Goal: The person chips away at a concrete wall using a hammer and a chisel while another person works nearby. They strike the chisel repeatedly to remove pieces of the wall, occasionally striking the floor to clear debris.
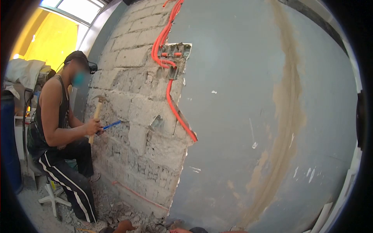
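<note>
My left hand (124,225) shows at the bottom edge, low over the rubble, with a dark band at its wrist. To its right, only a sliver of my right hand (180,230) enters the picture, with another dark band (198,230) beside it. The fingers of both hands are mostly cut off, so what they hold, if anything, cannot be made out. Broken masonry rubble (149,226) lies between my hands, at the foot of the wall.
On the left, a co-worker (52,105) sits on a stool (54,199), holding a claw hammer (97,116) and a blue chisel-like tool (112,125) against the exposed block wall (130,101). Orange conduits (173,103) run down beside the grey plaster (233,116). A blue barrel (9,143) stands far left.
</note>
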The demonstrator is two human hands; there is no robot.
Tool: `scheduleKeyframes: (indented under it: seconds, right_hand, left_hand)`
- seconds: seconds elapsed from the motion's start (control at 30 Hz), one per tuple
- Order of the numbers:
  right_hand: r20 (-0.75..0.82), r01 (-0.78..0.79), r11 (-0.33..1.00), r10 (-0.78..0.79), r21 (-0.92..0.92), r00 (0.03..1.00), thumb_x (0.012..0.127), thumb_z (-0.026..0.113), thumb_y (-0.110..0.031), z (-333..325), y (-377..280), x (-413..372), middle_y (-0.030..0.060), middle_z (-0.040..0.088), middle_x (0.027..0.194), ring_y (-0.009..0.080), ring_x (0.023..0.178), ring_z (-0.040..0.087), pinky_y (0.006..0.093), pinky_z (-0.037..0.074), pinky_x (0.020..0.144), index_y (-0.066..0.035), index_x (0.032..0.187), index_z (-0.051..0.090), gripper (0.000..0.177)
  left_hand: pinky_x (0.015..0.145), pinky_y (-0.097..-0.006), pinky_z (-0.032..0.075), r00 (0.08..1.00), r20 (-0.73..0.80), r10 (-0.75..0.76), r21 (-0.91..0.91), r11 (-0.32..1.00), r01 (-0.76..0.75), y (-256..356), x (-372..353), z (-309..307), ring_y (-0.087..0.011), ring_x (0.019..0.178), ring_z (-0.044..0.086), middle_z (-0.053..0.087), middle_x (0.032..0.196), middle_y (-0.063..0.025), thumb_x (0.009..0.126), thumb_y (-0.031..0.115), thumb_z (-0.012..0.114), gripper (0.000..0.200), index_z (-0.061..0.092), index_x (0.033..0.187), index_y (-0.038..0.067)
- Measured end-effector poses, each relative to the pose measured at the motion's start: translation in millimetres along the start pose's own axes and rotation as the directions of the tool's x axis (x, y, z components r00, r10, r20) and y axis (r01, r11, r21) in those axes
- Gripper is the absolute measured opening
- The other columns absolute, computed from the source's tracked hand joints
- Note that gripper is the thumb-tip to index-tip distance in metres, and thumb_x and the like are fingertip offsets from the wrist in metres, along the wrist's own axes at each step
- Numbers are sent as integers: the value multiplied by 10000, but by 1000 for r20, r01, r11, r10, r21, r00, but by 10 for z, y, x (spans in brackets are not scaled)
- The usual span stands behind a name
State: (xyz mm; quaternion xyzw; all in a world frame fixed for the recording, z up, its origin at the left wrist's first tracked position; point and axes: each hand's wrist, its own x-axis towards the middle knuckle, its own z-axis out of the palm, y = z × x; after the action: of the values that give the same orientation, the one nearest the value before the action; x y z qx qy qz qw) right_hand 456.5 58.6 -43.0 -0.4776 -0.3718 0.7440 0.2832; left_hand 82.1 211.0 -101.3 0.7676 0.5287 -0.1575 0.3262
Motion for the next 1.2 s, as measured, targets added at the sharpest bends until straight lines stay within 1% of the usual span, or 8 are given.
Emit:
scheduleKeyframes:
  seconds: [0.37, 0.47, 0.5, 0.57, 0.63, 0.7, 0.9, 1.2]
  right_hand:
    - [165, 123, 992, -120, -6, 979, 902, 606, -329, -369, 411, 274, 114, 644, 704, 282, 689, 604, 388, 485, 644, 24, 728, 624, 395]
    - [-28, -30, 996, 28, -82, 999, 964, 537, -295, -258, 347, 196, 157, 681, 890, 270, 715, 624, 408, 513, 675, 35, 716, 646, 427]
    - [-45, -28, 985, 20, -171, 999, 950, 545, -312, -159, 272, 127, 154, 684, 909, 238, 744, 634, 364, 523, 637, 34, 802, 661, 394]
    - [-110, 18, 994, -30, -106, 994, 950, 540, -283, 196, 161, -125, 94, 666, 808, 142, 564, 548, 287, 473, 513, 16, 899, 642, 320]
    - [-170, -61, 995, 73, 76, 983, 894, 661, -234, 390, 3, -292, 78, 555, 611, 195, 511, 547, 352, 464, 497, -57, 862, 511, 234]
    - [-152, -171, 909, 243, 379, 958, 950, 578, -249, 484, -26, -297, -34, 456, 585, 86, 436, 434, 274, 409, 446, -15, 906, 592, 238]
    - [-165, -54, 929, 121, 365, 979, 928, 624, -197, 678, -129, -435, -53, 440, 603, 66, 431, 400, 252, 370, 418, -104, 851, 518, 161]
    - [-166, -134, 902, 218, 410, 962, 916, 644, -197, 690, -136, -455, -58, 451, 611, 47, 436, 392, 246, 358, 408, -130, 911, 513, 146]
  left_hand:
    - [797, -501, 496, 998, -68, 5, 104, 995, 2, 191, -398, 31, -348, 911, 645, 679, 980, -140, 831, 663, 546, 672, 718, 968, 28]
    - [811, -484, 498, 963, -264, -54, 93, 992, 81, 316, -577, 86, -326, 903, 648, 687, 948, -154, 851, 633, 525, 641, 722, 940, 29]
    - [798, -490, 498, 901, -428, 77, 137, 990, -20, 118, -340, 257, -324, 878, 645, 685, 907, -156, 847, 628, 542, 631, 719, 859, 23]
    - [768, -472, 515, 948, -312, -66, 52, 995, 86, 414, -860, 1, -302, 897, 651, 684, 923, -138, 837, 545, 610, 523, 716, 791, 34]
    - [800, -465, 512, 931, -363, -44, 75, 994, 76, 341, -812, 90, -318, 938, 638, 663, 1008, -159, 846, 506, 614, 504, 682, 984, 26]
    - [843, -471, 503, 946, -322, -47, 54, 996, 67, 411, -880, 18, -338, 988, 619, 641, 1104, -182, 858, 515, 593, 568, 650, 1124, 16]
    - [808, -476, 521, 915, -399, -61, -9, 998, 63, 605, -1006, -49, -344, 947, 651, 673, 1025, -169, 811, 444, 656, 479, 677, 1057, 33]
    - [796, -474, 523, 901, -435, 8, 56, 998, 18, 545, -887, 18, -372, 926, 647, 670, 993, -199, 821, 445, 651, 501, 660, 1080, 16]
